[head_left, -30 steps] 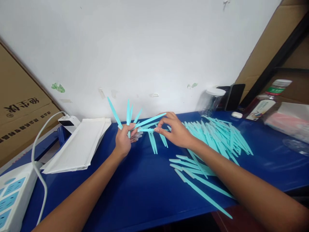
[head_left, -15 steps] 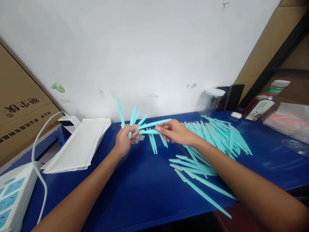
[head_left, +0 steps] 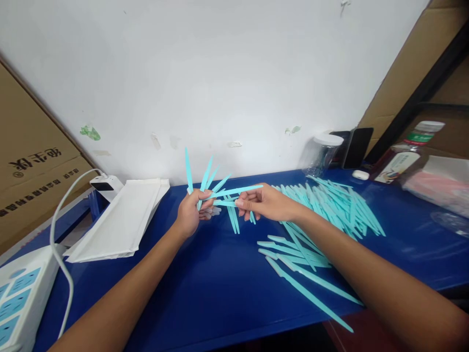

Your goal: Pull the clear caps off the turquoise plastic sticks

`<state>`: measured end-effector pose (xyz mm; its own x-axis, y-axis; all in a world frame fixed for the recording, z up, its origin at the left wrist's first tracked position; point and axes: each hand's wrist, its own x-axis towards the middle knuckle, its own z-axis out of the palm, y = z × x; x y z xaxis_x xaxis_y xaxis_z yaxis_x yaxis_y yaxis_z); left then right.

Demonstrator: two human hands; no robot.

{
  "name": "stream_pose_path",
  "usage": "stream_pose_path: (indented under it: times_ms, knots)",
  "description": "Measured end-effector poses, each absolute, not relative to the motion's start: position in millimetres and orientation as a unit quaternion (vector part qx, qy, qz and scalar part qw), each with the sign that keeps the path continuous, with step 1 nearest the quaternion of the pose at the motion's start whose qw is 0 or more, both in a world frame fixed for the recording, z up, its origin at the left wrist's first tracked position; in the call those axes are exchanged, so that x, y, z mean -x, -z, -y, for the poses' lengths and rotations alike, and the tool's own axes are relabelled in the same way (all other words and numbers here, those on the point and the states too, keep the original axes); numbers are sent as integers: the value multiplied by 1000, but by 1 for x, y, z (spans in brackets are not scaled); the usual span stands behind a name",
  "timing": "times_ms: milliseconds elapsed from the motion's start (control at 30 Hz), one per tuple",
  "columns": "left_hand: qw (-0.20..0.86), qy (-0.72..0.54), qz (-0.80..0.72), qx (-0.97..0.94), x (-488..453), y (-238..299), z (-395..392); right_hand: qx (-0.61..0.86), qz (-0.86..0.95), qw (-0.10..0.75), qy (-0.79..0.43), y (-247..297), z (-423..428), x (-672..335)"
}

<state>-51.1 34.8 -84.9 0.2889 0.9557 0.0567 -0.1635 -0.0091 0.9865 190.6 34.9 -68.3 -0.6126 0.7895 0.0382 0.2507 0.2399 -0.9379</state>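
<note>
My left hand (head_left: 190, 215) is closed around a fan of several thin turquoise plastic sticks (head_left: 205, 178) that point up and to the right. My right hand (head_left: 266, 203) pinches the end of one turquoise stick (head_left: 223, 203) and holds it level against the left hand's bundle. A big loose pile of the same sticks (head_left: 330, 205) lies on the blue table (head_left: 205, 283) to the right of my right hand. A few more sticks (head_left: 293, 264) lie under my right forearm, and two lie just behind my hands.
White flat packets (head_left: 120, 220) lie at the left, with a white power strip (head_left: 18, 293) and its cable (head_left: 62, 210) beyond them. A clear jar (head_left: 318, 154), a phone (head_left: 357, 146), a bottle (head_left: 399, 159) and a plastic bag (head_left: 439, 183) stand at the back right. Cardboard boxes flank both sides.
The fan of sticks in my left hand has tilted a little to the right. My right hand has closed into a pinch and brought one stick up to the bundle.
</note>
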Motion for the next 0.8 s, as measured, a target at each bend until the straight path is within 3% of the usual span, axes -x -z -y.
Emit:
stream_pose_path:
  times_ms: [500,800]
  knots:
    - [608,-437,-382,-542,52,85,-35,285,768,188,-541,63,-29,-194]
    - [611,-432,-387,-539,51,77,-32,292,755,191,-554,62,-28,-194]
